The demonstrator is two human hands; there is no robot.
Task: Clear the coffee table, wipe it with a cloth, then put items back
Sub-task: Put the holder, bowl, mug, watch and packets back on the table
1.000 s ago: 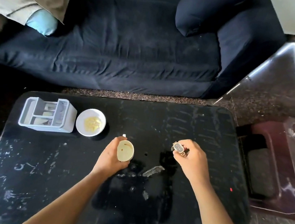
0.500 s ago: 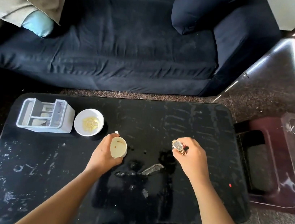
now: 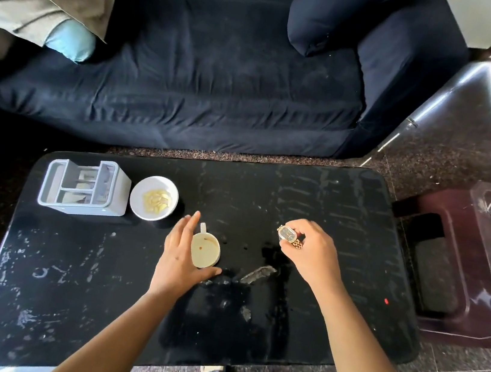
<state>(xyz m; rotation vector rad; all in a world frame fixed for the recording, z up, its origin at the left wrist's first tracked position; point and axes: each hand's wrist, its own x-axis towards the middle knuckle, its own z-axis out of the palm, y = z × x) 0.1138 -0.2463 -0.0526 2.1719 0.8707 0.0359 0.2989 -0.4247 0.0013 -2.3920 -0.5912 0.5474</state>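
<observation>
Head view: on the black glossy coffee table [image 3: 63, 302] one grey plastic organiser box [image 3: 84, 187] and one white bowl [image 3: 154, 198] sit near its far left corner, the left hand [image 3: 178, 258], fingers spread, cups one cream mug [image 3: 205, 249] mid-table, and the right hand [image 3: 309, 258] pinches one gold wristwatch [image 3: 289, 236].

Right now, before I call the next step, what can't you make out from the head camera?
- Cup: whether it rests on the coffee table or is lifted; the left hand covers its near side.
- Watch: the right hand hides most of the band; dial too small to read.
- Grey organizer: contents too small to identify.
- Bowl: yellow pieces too small to name.
- No wiping cloth appears in view.
</observation>
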